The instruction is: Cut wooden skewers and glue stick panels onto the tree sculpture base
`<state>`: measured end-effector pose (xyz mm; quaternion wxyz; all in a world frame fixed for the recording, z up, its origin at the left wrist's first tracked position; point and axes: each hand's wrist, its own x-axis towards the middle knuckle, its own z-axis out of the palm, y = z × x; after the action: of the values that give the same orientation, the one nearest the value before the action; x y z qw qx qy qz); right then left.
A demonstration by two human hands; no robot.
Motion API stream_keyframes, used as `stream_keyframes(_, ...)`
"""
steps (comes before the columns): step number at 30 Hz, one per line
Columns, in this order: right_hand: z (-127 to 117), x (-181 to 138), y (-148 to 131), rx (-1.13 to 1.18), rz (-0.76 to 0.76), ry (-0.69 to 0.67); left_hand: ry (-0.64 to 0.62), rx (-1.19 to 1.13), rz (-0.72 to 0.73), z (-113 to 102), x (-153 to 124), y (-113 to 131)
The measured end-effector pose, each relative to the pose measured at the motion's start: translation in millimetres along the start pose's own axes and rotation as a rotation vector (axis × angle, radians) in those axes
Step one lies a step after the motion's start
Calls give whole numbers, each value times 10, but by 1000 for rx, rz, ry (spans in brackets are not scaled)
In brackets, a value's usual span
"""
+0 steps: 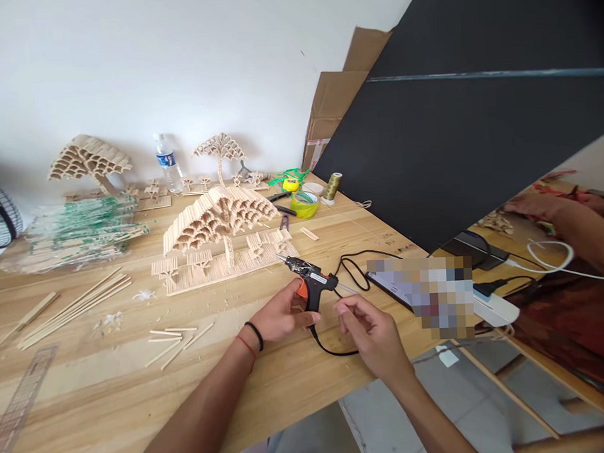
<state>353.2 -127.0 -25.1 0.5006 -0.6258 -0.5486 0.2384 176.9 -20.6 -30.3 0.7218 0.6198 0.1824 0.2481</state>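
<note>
My left hand (280, 315) is wrapped round the handle of a black and orange hot glue gun (309, 281), whose nozzle points left towards a stick-built model house (222, 233) on the wooden table (89, 389). My right hand (369, 330) hovers just right of the gun with its fingers curled near the clear glue stick (345, 289) that pokes out of the gun's back; I cannot make out whether it grips it. The gun's black cord (351, 268) loops across the table behind both hands.
Loose wooden sticks (75, 304) and short cut pieces (174, 342) lie left of my hands, a ruler (19, 406) at the front left. Smaller stick models, a water bottle (169, 162), tape rolls (303, 203) and a thread spool stand behind. Another person's arm (567, 225) lies at right beside a power strip (490, 305).
</note>
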Motion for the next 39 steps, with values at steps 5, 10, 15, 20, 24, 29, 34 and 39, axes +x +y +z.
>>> stream_keyframes(5, 127, -25, 99, 33, 100, -5, 11, -15, -3, -3, 5, -26)
stream_keyframes(10, 153, -6, 58, 16, 73, -40, 5, -19, 14, 1, -1, 14)
stream_keyframes(15, 160, -1, 59, -8, 54, -81, 12, -36, -34, 22, -12, 74)
stream_keyframes(20, 193, 5, 109, 2, 68, -126, 4, -60, -3, 45, -26, 80)
stream_keyframes(24, 214, 36, 114, 2, 55, -109, -30, -62, 33, 28, -41, 65)
stream_keyframes(29, 239, 80, 58, 127, 57, -114, -18, 0, 30, 26, 2, -1)
stream_keyframes(34, 256, 195, -6, 406, 184, -109, 55, 163, 44, 66, -43, 95)
stream_keyframes(39, 43, 719, 26, 402, 286, 60, 364, 657, 116, -211, -586, 621)
